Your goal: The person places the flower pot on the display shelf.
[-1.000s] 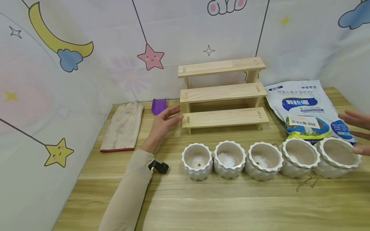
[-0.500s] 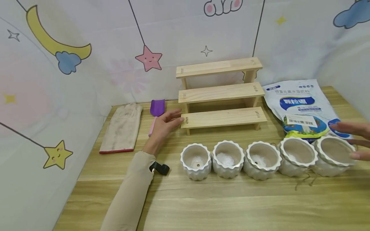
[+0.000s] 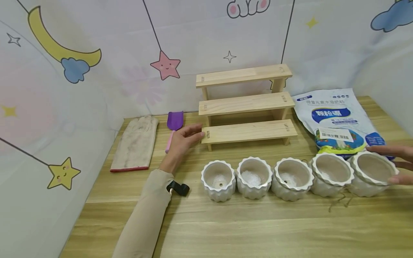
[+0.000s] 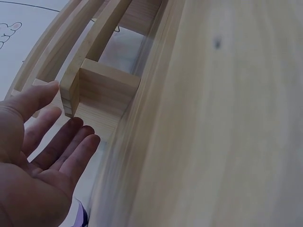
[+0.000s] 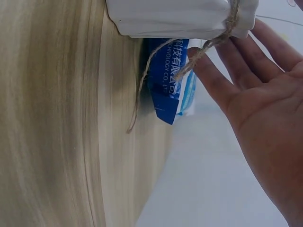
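Observation:
My left hand (image 3: 180, 143) is at the left end of a three-step wooden shelf (image 3: 248, 132). Its thumb and fingers are spread around the end of the lowest board (image 4: 71, 92) without gripping it. On the right, my right hand (image 3: 403, 152) reaches around the rightmost white ceramic flowerpot (image 3: 366, 186), fingers behind and thumb at the front of the rim. The right wrist view has the fingers (image 5: 215, 71) mostly straight alongside the pot (image 5: 165, 19), near the twine (image 5: 232, 21) tied around it. That pot stands upright, last in a row of several scalloped pots.
Behind the right-hand pots leans a white and blue fertilizer bag (image 3: 332, 114). Left of the shelf lie a purple shovel (image 3: 175, 121) and a beige work glove (image 3: 137, 143). A printed cloth (image 3: 129, 43) hangs behind the wooden table (image 3: 242, 229).
My right hand has moved left and closer in to the rightmost pot. My left hand stays at the shelf's end, and the purple shovel's handle shows more beside it.

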`<state>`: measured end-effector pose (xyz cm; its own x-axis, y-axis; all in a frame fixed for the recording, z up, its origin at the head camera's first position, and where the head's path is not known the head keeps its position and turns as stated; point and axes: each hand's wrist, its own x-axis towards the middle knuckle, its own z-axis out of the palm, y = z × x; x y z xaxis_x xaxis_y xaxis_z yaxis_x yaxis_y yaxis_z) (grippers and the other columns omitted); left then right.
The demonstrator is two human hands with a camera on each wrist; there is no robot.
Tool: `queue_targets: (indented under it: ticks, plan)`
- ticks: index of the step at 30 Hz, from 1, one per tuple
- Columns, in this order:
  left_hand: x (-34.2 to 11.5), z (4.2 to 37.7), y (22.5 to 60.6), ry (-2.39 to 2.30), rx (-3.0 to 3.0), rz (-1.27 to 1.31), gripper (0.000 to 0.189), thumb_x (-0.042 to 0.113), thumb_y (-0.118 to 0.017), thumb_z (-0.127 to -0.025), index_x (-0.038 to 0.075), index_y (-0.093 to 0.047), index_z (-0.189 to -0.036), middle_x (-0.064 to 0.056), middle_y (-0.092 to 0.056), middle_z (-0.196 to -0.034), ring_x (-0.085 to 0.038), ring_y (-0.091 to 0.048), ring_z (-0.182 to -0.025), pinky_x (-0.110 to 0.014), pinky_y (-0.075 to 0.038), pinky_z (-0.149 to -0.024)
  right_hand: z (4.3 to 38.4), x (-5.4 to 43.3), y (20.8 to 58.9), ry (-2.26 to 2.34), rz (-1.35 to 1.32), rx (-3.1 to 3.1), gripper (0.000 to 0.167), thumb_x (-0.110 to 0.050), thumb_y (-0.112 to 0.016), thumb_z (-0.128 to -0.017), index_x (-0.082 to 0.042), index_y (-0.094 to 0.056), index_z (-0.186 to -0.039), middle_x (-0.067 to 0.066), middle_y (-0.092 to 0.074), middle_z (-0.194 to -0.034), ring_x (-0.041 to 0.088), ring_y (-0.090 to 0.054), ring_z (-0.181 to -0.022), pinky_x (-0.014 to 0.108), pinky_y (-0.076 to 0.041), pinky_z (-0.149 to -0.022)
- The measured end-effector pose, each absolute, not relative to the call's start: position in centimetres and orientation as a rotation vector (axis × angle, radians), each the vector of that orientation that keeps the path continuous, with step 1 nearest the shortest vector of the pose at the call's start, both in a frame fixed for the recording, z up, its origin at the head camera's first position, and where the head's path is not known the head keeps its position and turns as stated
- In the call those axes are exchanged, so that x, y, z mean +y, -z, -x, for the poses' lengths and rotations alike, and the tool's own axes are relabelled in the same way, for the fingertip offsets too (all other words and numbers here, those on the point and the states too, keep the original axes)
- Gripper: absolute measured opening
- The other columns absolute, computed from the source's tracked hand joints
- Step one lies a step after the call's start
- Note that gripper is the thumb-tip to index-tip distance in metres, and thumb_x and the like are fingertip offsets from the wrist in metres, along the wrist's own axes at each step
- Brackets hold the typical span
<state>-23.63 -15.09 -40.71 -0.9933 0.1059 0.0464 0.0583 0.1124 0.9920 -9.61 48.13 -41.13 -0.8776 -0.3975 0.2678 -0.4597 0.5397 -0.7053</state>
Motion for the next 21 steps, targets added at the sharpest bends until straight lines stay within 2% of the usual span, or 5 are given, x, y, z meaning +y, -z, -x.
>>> queue_targets:
  ticks: [8, 21]
  plan:
    - [-15.0, 23.6, 40.8, -2.026, 2.351, -0.184, 0.041, 0.011, -0.083, -0.094, 0.003, -0.073, -0.133, -0.010, -0.072, -0.133, -0.020, -0.066, -0.120, -0.027, -0.054, -0.095, 9.2, 48.0, 41.9, -1.286, -0.689, -2.655, 0.104, 0.031, -0.083, -0.057, -0.002, -0.053, -0.152, -0.018, -0.059, -0.144, -0.006, -0.052, -0.125, 0.003, -0.040, -0.096]
    - [-15.0, 23.8, 41.0, -2.025, 2.357, -0.183, 0.040, 0.009, -0.084, -0.093, 0.002, -0.074, -0.131, -0.013, -0.073, -0.131, -0.019, -0.067, -0.116, -0.025, -0.054, -0.092, 8.8, 47.9, 42.8, -1.360, -0.698, -2.570, 0.119, 0.035, -0.082, -0.048, -0.006, -0.052, -0.155, -0.019, -0.060, -0.143, -0.007, -0.054, -0.125, 0.003, -0.041, -0.096]
